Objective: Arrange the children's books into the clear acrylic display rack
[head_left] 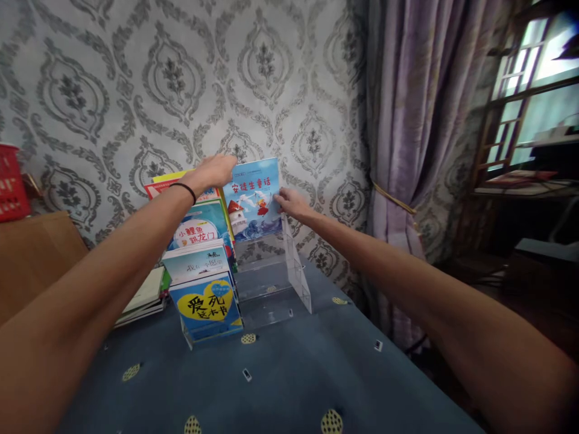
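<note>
A light-blue picture book [256,202] stands upright at the top right of a clear tiered book rack [296,268]. My left hand [216,171] is closed at the book's upper left corner, its fingertips partly hidden. At the right edge, my right hand [293,203] pinches the same book between thumb and fingers. Other books fill the rack's left column: a teal book [201,223], a pale book [199,265] and a blue book with a yellow heart [205,306] at the front. Transparent lower tiers show beneath the held book.
The rack stands on a dark-blue patterned tablecloth [289,374] against a wallpapered wall [266,66]. A stack of books [142,298] lies left of the rack. Farther left are a brown box [40,253] and a red basket [11,184]. A purple curtain [416,120] hangs at right.
</note>
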`<action>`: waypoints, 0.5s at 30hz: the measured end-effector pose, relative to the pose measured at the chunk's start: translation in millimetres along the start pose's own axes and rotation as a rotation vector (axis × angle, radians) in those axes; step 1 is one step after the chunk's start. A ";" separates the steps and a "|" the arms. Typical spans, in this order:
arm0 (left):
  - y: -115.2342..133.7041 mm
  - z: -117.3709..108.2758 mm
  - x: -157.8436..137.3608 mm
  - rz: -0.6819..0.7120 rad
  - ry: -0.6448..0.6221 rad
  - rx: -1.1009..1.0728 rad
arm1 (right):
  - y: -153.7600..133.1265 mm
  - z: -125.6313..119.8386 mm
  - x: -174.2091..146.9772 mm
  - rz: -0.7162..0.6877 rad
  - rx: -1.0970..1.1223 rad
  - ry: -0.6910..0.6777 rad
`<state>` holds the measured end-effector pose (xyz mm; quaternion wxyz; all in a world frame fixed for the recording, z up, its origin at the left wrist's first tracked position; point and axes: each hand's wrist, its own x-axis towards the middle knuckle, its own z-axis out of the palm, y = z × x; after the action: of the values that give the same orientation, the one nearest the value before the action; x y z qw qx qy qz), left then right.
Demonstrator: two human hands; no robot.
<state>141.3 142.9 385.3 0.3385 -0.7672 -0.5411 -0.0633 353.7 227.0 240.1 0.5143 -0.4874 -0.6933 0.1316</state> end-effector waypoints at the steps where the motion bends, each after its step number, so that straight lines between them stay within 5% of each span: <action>1: 0.2 0.6 0.6 -0.001 0.000 0.009 | 0.1 -0.1 0.1 -0.001 -0.002 -0.002; 15: -5.3 14.6 12.0 0.025 0.034 -0.039 | -1.2 -0.2 0.2 0.003 -0.058 0.007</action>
<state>137.6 161.9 382.2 0.3331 -0.7793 -0.5243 -0.0826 353.2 226.5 241.2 0.5023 -0.5033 -0.6944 0.1105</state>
